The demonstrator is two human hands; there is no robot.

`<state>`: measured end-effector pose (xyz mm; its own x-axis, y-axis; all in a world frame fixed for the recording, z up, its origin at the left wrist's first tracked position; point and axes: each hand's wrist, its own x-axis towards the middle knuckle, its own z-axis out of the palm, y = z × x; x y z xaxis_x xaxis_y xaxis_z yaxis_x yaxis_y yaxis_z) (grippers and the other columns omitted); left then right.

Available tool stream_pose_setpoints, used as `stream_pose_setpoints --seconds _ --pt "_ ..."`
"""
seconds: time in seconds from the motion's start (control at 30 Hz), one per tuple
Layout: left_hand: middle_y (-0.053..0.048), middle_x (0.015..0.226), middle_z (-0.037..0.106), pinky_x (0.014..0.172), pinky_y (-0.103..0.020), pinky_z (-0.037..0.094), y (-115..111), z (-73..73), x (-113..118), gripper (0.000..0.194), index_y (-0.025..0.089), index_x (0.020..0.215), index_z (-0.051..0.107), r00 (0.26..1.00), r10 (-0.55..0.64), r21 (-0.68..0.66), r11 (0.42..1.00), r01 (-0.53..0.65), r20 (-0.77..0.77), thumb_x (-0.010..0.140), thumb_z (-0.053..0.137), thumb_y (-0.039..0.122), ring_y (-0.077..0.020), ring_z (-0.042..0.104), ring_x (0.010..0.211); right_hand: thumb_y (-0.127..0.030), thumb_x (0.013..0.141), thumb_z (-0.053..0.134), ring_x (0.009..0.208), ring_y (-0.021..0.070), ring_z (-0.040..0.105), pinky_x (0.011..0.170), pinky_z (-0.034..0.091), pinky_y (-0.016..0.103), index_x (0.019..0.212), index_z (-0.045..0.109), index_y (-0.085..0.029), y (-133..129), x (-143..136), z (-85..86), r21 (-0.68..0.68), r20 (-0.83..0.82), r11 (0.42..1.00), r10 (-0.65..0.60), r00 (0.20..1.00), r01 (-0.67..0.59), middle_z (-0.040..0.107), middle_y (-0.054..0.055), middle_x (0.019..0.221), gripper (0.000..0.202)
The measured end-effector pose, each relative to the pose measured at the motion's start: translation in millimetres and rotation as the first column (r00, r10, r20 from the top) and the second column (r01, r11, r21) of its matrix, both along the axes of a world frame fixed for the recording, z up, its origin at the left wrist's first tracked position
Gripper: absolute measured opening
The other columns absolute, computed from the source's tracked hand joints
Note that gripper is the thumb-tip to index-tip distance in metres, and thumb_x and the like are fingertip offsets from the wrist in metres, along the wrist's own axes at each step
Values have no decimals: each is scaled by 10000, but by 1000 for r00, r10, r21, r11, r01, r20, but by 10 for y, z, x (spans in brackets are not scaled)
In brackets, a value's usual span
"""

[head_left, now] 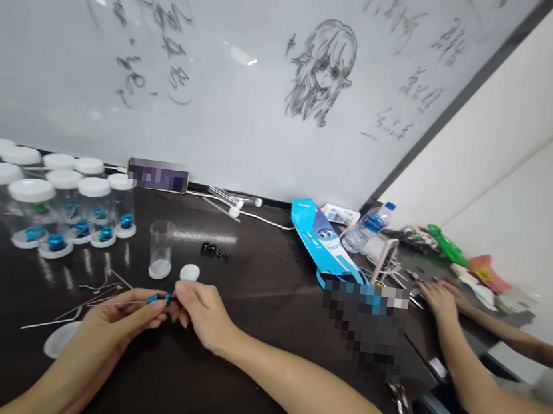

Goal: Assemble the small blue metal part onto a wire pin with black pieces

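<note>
My left hand [129, 316] is closed, pinching a small shiny blue part [158, 299] with a thin metal rod running back over the fingers. Touching its other end, my right hand [203, 312] is closed around a small dark piece that joins the blue part; the fingertips hide most of it. Just beyond my hands stand an open clear tube [161, 250] with a white base and a white cap [190, 272]. Thin bent metal rods [86, 304] lie beside my left hand. A white lid [61, 338] is partly covered by my left wrist.
Several capped clear jars [58, 237] with blue parts inside stand at the left. Small black parts [215, 250] lie mid-table. Right of them are a blue bag [327, 247] and a water bottle [369, 226]. Another person's hands [439, 301] rest at the far right.
</note>
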<state>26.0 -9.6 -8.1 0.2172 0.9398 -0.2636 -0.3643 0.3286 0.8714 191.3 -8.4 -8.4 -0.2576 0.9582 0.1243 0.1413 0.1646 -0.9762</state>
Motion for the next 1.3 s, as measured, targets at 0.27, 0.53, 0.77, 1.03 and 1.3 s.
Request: stream_pose_setpoints --seconds 0.27,0.53,0.77,1.03,1.3 --pt "-20 691 721 648 -176 512 -7 22 23 223 176 802 783 998 -22 69 997 18 59 618 860 277 -116 619 643 -500 899 567 469 79 375 484 282 209 710 492 -176 -20 -23 94 10 -74 1000 10 997 -10 434 -67 544 382" --pt "-19 695 735 673 -179 503 1 -33 17 187 170 833 770 992 -46 68 997 38 120 685 831 267 -103 620 646 -527 984 374 473 88 405 487 303 220 678 519 -161 -3 -31 26 16 -13 1000 8 1000 -8 457 -35 542 498" --pt "-2 669 718 655 -172 497 5 -30 15 189 173 843 770 995 -38 66 997 32 97 683 834 250 -100 614 646 -455 904 584 492 84 351 487 263 217 722 497 -176 -20 -11 72 16 -62 1000 11 998 -10 410 -64 556 345" --pt "-10 696 747 665 -170 500 -10 5 15 219 174 828 769 991 -20 12 1000 19 132 639 861 237 -98 639 642 -526 976 393 468 86 400 472 291 220 725 535 -160 19 -16 36 11 -74 1000 -2 997 3 484 -28 571 466" --pt "3 679 719 668 -170 496 -17 -14 -4 193 179 846 767 995 -44 58 998 38 94 677 837 244 -98 614 656 -488 892 585 477 83 381 487 285 213 789 509 -180 -18 -7 73 16 -117 999 29 993 -27 435 -67 558 334"
